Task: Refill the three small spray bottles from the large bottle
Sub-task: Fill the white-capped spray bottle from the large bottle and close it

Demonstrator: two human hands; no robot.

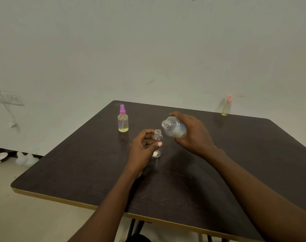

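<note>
Head view: we find the left hand curled round the uncapped small bottle, upright on the table. The right hand grips the large bottle, tilted, with its open mouth just above the left grip. The purple-capped spray bottle stands beyond that grip to the left. The pink-capped spray bottle is well beyond the right grip.

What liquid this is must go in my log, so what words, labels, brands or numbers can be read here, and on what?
None can be read.
The large bottle, the uncapped small bottle, the purple-capped spray bottle and the pink-capped spray bottle show no label or print.
The wall socket is too small to show any marking.
</note>
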